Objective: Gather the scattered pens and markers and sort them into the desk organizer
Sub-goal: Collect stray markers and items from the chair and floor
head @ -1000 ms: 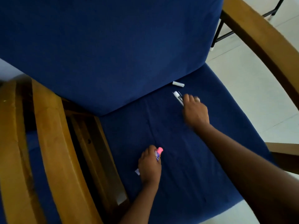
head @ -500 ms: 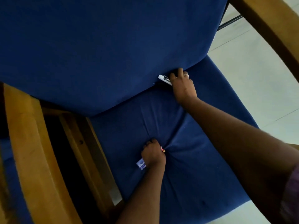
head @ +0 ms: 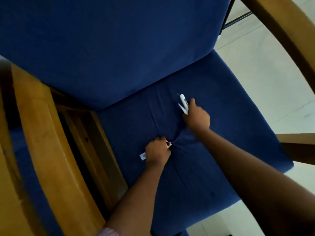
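Two white pens (head: 183, 104) stick out of the right hand (head: 197, 116), which is closed around their lower ends near the middle of a blue seat cushion (head: 230, 150). Their long axes fan apart in a narrow V, tips pointing up and away toward the backrest (head: 119, 45); a dark tip shows on the upper one. The thumb (head: 192, 102) presses against them from the right side. Closer to the viewer, the left hand (head: 157, 152) is a tight fist pushed down into the cushion, so the fabric puckers around it. It grips a marker (head: 142, 156) lying roughly crosswise: a white labelled end shows at the left of the fist and a small pinkish end at the right. Both hands are full, so the coming move, as far as can be judged, is to carry these to the organizer, which is out of view; its direction cannot be told. No other loose pen shows on the cushion. Around the seat, a wooden armrest (head: 47, 142) runs down the left, with a dark gap between it and the cushion where something small could slip. Another wooden arm (head: 293, 31) curves at the upper right over pale floor (head: 272, 82). Nothing lies between the two hands.
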A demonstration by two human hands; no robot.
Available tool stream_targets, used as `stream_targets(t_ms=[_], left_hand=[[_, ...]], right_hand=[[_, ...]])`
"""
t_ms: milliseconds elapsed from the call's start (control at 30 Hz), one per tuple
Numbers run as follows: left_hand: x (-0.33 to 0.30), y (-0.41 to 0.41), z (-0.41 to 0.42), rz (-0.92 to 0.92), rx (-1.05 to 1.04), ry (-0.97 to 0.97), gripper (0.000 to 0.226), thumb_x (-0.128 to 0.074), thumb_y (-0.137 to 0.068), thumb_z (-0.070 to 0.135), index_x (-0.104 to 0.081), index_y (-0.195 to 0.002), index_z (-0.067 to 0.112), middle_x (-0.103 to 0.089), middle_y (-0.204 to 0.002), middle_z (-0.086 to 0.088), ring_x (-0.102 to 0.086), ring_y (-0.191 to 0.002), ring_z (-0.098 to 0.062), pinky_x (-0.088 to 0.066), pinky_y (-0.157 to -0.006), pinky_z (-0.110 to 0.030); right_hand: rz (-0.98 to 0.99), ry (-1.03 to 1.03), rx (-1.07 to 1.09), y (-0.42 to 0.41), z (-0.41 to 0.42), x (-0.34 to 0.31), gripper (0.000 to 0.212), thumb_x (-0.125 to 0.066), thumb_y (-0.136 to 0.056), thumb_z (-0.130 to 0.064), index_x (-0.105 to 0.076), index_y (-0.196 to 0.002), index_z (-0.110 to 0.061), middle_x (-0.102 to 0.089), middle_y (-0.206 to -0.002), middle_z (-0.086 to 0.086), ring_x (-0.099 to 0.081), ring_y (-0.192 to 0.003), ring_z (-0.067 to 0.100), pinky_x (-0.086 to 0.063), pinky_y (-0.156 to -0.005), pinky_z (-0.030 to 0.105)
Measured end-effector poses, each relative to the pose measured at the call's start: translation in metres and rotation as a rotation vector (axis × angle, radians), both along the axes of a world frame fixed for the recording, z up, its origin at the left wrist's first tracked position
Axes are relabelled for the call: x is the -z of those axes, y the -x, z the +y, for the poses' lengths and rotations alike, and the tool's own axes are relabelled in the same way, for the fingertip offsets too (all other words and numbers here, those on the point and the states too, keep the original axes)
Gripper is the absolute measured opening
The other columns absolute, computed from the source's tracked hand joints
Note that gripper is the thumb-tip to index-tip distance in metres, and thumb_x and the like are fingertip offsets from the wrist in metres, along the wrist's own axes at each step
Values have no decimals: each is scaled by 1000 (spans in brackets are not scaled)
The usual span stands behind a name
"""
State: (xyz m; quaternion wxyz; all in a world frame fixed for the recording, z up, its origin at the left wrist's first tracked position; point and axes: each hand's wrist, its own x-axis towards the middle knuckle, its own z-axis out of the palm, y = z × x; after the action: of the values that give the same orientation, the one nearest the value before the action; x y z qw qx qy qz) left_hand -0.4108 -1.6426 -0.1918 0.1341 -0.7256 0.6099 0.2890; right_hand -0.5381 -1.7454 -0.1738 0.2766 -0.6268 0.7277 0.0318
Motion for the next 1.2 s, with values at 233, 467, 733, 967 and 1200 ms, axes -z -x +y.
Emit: stream_targets(t_ms=[233,467,733,967,1200], left_hand=[[-27,-2,10,350,-493,-63,16,-66,-80,18,-63,-95,15,-65,-91,-5,-63,-80,-24,-47,-56,-23],[-66,45,115,1002,-1186,-170,22,-60,-80,-8,-54,-68,9,-60,-66,-9,-58,-55,-19,-50,-48,-23],[-87,93,263,868,-1042,-106,26,-66,-72,19,-62,-97,15,-70,-94,-5,-68,-83,-26,-57,-77,-41],[-39,147,377,570,-485,-265,34,-69,-83,22,-61,-114,11,-68,-112,-9,-65,-98,-26,-52,-82,-31],[127,111,421,157,54,-180,33,-69,-80,22,-64,-111,10,-67,-112,-11,-63,-102,-28,-49,-82,-31]], right_hand=[[-950,-316,822,13,106,-16,12,-60,-88,-2,-50,-94,-7,-55,-68,8,-55,-38,7,-49,-42,21],[-1255,-345,1127,18,222,-50,19,-59,-89,-6,-53,-71,-9,-54,-47,3,-54,-41,13,-47,-49,25],[-1090,-132,1305,52,365,-75,24,-62,-86,-4,-47,-68,-11,-44,-58,6,-43,-50,17,-40,-50,27],[-785,-94,1533,104,493,-28,17,-67,-82,-2,-51,-75,-4,-47,-60,11,-43,-47,21,-39,-47,28],[-436,-137,1487,86,557,134,13,-55,-84,-17,-57,-97,-13,-64,-95,14,-65,-84,36,-56,-78,47]])
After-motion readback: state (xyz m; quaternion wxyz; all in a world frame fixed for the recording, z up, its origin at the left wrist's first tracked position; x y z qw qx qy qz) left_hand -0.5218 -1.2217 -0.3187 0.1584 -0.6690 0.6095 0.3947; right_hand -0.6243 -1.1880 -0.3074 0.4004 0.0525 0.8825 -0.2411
